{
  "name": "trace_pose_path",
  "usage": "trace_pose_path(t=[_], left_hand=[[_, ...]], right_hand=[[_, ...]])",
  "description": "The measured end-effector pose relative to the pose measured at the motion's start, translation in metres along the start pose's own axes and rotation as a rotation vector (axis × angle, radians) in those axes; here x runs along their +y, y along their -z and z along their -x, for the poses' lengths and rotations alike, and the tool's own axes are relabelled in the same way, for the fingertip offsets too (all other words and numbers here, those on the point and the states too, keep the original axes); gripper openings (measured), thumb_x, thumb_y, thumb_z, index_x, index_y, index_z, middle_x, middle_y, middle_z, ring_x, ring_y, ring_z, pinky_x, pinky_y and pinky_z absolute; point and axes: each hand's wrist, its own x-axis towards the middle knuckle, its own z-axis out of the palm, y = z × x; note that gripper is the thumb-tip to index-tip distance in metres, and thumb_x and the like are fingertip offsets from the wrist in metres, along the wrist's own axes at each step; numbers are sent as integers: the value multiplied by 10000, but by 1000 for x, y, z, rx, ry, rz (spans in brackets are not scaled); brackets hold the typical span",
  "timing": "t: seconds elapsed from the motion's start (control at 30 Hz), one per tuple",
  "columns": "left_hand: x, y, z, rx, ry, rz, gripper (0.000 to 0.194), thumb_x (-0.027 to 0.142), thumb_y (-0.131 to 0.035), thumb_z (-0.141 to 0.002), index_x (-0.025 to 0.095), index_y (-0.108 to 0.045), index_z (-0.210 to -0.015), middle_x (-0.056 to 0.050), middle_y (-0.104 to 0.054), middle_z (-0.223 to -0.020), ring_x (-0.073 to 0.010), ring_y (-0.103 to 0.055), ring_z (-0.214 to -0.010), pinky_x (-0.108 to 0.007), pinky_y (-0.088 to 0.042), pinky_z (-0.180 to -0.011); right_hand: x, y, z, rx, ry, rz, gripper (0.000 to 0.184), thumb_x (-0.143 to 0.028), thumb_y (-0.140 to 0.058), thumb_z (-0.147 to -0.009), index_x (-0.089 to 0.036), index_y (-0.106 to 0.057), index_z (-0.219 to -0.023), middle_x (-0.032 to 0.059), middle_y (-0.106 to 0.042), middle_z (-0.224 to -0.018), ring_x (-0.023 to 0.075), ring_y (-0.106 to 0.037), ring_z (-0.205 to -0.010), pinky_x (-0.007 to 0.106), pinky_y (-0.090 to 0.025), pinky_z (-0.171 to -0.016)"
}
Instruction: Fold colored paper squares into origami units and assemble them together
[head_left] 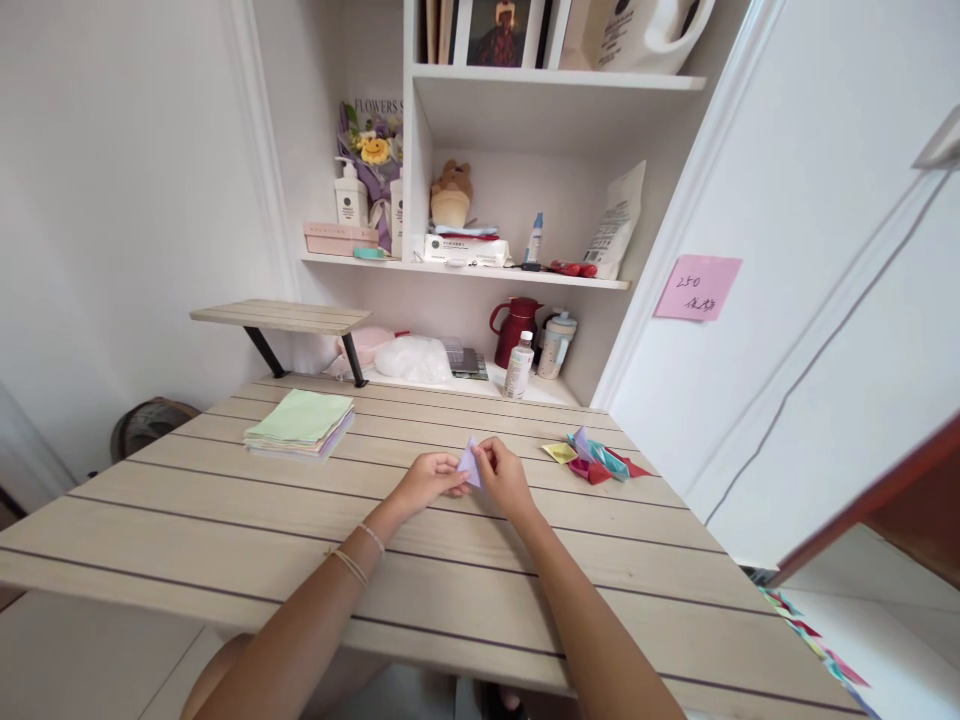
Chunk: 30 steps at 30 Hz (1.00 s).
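Observation:
Between my two hands is a small piece of folded purple paper (470,466), pointed at its top. My left hand (435,476) pinches its left and lower side, fingers closed on it. With thumb and fingers together, my right hand (498,468) grips the right edge of the same paper. Both hands are just above the slatted wooden table (450,570). A pile of folded paper pieces (596,458) in yellow, blue, red and purple lies to the right of my hands. On the left sits a stack of coloured paper sheets (301,420), green on top.
A small raised wooden shelf (281,315) on black legs stands at the table's back left. Behind the table, a clear bottle (519,368), a red jug (516,330) and a light tumbler (556,345) stand in the white shelving. A pink note (698,287) is on the right wall.

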Motion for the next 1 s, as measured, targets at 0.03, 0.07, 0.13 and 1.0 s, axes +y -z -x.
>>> trace_pose_path(t=[0.03, 0.07, 0.13, 1.0], left_hand=[[0, 0, 0, -1, 11, 16, 335, 350, -696, -605, 80, -607, -780, -103, -661, -717, -159, -629, -628, -287, -484, -641], [0, 1, 0, -2, 18, 29, 335, 352, -696, -605, 79, -612, -780, -105, -663, -716, -162, -631, -634, -289, -486, -646], [0, 1, 0, -5, 27, 40, 331, 352, -699, -599, 80, -623, -772, -99, -666, -707, -162, -633, -629, -292, -488, -653], [7, 7, 3, -2, 25, 334, 270, 278, -666, -678, 112, -601, -881, -54, -641, -717, -109, -601, -645, -250, -459, -700]], right_hand=[[-1, 1, 0, -8, 0, 3, 289, -430, -368, -821, -184, -493, -734, -32, -473, -526, 115, -415, -462, 222, -306, -468], [-2, 1, 1, -21, 0, 6, 291, -431, -350, -830, -189, -485, -739, -31, -474, -531, 119, -423, -468, 225, -307, -474], [-4, 3, 1, -57, 4, 16, 300, -427, -311, -849, -201, -473, -736, -26, -481, -543, 128, -444, -486, 230, -308, -490], [-17, 11, -3, -285, -247, -610, 382, -534, -544, -694, -167, -585, -791, -29, -490, -556, 75, -396, -453, 197, -319, -418]])
